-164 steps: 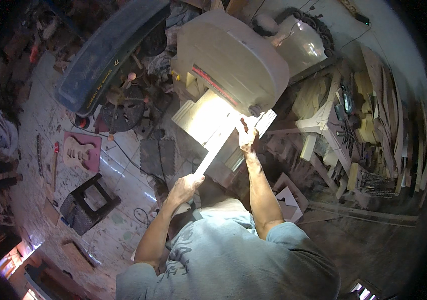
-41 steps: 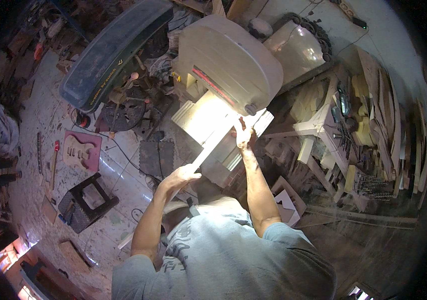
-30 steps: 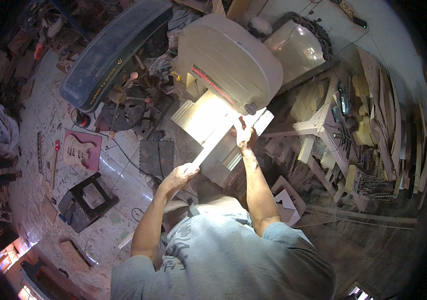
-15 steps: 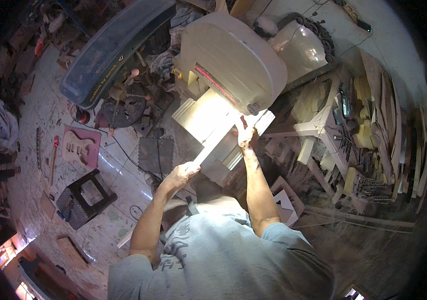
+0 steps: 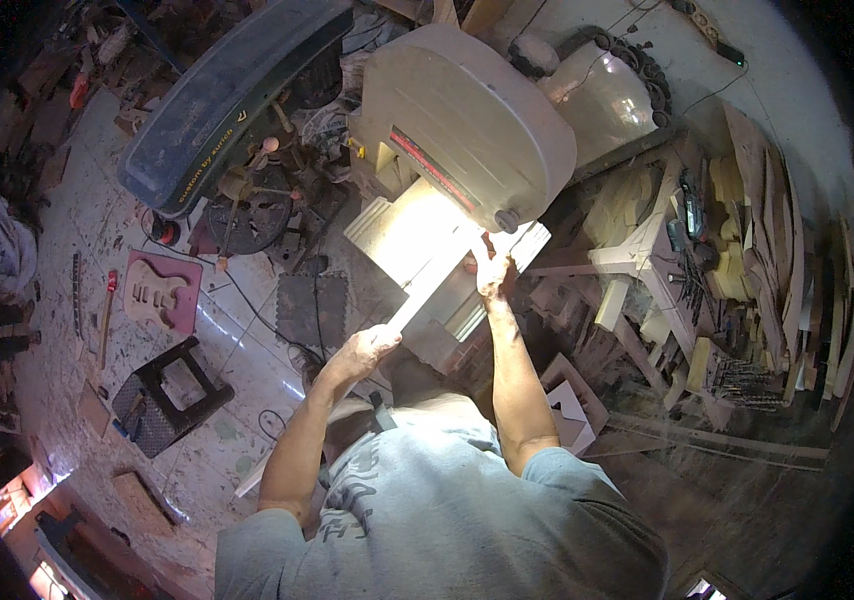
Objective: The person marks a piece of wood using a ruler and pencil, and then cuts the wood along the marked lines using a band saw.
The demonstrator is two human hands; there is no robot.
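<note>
- location: the wooden strip (image 5: pixel 427 295) lies slantwise over the pale desk (image 5: pixel 379 246) of a beige-housed machine (image 5: pixel 467 110). its far end sits in bright light below the housing; its near end appears to overhang the desk toward the person.
- left hand (image 5: pixel 364 352): fingers closed around the near end, thumb on top; no visible gap between grip and wood.
- right hand (image 5: pixel 492 270): fingers bent, set against the right side of the strip close to its far end. glare conceals the fingertips; whether they close around the wood or only press on it cannot be told.
- weight (judgement): likely light, given the narrow section; one hand should carry it.
- stiffness (judgement): likely stiff along its length, though a slender piece may flex or chatter if unsupported.
- surface (judgement): probably dry and not slippery; fine dust, if present, could reduce grip. edges may splinter.
- hold points (judgement): grasp the near end for control along the length; steady the side near the far end, keeping the fingers clear of the area under the housing.
- appearance: long, narrow, straight, pale cream, whitened by the lamp toward the far end. grain and thickness cannot be read.
</note>
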